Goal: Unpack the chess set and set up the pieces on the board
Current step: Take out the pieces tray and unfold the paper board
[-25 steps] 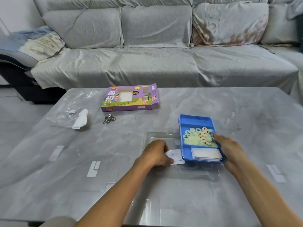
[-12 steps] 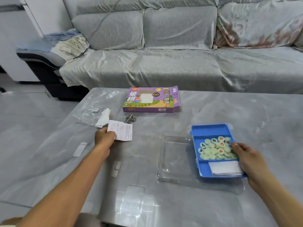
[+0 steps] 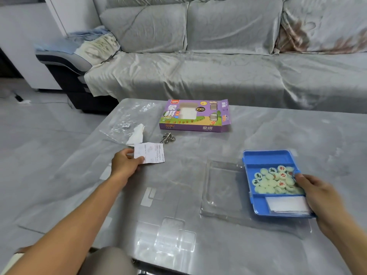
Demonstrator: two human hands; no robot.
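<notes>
"XIANG QI" (purple box (image 3: 195, 116))

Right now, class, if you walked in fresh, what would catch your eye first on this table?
The blue tray at the right, heaped with pale round game pieces and held by the right hand. Next, the purple box lying at the far side of the table. Then the paper slip pinched in the left hand, left of centre.
</notes>
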